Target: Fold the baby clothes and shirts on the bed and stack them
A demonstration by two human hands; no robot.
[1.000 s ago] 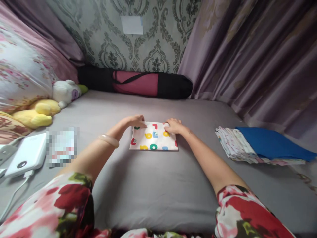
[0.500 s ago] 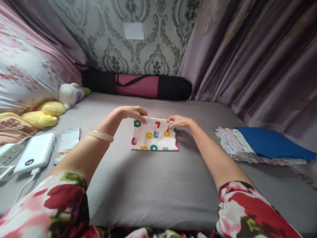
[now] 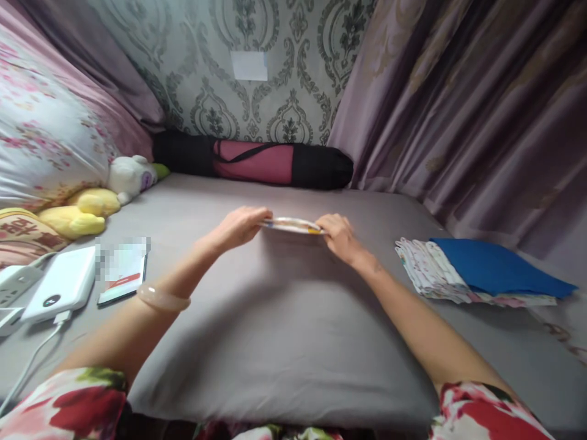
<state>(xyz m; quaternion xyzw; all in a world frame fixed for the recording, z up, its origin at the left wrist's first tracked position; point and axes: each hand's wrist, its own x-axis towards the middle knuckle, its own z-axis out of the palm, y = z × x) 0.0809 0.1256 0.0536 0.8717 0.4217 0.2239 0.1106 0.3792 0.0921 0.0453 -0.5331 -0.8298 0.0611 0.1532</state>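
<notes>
Both hands, left hand (image 3: pixel 238 225) and right hand (image 3: pixel 338 232), pinch the folded printed cloth (image 3: pixel 291 225) by its ends, lifted flat above the grey bed (image 3: pixel 275 342), left of the folded stack (image 3: pixel 440 275); loose pinches could let folds slip open.

Wide bare grey sheet (image 3: pixel 284 342) lies between the person's arms and ahead of them. A power bank (image 3: pixel 57 292) and phone (image 3: pixel 123 282) crowd the left edge, stacked cloths (image 3: pixel 440 275) the right, and a rolled bag (image 3: pixel 257 162) blocks the far wall.
</notes>
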